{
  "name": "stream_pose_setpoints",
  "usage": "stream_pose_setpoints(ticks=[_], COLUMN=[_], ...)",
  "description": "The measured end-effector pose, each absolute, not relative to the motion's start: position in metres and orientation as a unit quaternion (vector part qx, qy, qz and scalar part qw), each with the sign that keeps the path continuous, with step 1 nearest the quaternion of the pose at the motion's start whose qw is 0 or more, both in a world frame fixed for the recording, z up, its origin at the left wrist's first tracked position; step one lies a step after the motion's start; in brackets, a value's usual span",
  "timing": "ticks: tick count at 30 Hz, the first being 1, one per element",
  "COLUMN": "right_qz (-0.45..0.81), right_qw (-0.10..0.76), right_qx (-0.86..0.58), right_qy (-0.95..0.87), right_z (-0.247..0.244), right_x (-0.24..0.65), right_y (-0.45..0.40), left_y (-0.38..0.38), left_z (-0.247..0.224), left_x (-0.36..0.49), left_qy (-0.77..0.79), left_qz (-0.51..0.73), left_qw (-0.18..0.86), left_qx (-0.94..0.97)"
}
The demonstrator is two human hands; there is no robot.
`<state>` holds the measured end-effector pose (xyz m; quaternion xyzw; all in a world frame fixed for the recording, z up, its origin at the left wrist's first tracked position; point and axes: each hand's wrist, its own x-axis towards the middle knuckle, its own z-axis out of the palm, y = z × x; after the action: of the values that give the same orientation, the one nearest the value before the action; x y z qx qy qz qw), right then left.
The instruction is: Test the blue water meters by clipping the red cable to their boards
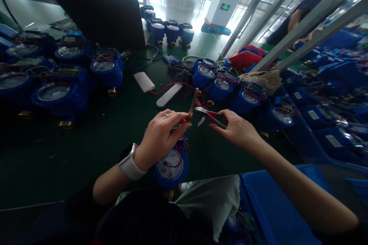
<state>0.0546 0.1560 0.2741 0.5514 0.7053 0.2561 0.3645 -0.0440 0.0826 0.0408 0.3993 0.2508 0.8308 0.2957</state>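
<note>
Clock positions taken from the near meter, 12 pointing away. At 10: blue water-meter-like units with round clear dials [54, 92], standing dial-up on the dark green bench [120, 118], likely so dials and wiring stay accessible. At 11: small white rectangular box [144, 82], red wire [179, 83] running right from it, apparently slack enough to reach the hands' area. At 12: flat white rounded bar [169, 95], partly against crumpled dark cloth [184, 76].

Left hand [156, 134] pinches a slim brown stick-like piece [194, 101] low down, upper end free, probably for steadiness. Blue meter with round white dial [172, 166] sits at the near bench edge, partly under that hand, close to the body for easy reach.

Right hand [238, 128] grips red-and-dark-handled metal pliers [211, 116] by the handles, nose pointing left beside the brown piece; can't tell if it bites anything. More blue meters [221, 83] at 1 to 2, likely grouped aside for working room.
</note>
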Motion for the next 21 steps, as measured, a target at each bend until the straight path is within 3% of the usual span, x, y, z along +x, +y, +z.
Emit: stream_pose_setpoints(ticks=[4,8,16,21], right_qz=[0.230,-0.068,-0.061,-0.118], right_qw=[0.292,0.150,0.146,0.168], right_qx=[0.435,0.280,0.356,0.342], right_qy=[0.820,0.946,0.921,0.917], right_z=[0.261,0.250,0.261,0.262], right_x=[0.050,0.011,0.009,0.018], right_y=[0.148,0.116,0.108,0.116], left_y=[0.081,0.073,0.043,0.037], left_z=[0.044,0.051,0.025,0.012], left_x=[-0.048,-0.056,-0.049,-0.035], left_qy=[0.254,0.251,0.393,0.368], left_qz=[0.836,0.834,0.761,0.761], left_qw=[0.268,0.230,0.307,0.387], left_qx=[0.407,0.434,0.415,0.367])
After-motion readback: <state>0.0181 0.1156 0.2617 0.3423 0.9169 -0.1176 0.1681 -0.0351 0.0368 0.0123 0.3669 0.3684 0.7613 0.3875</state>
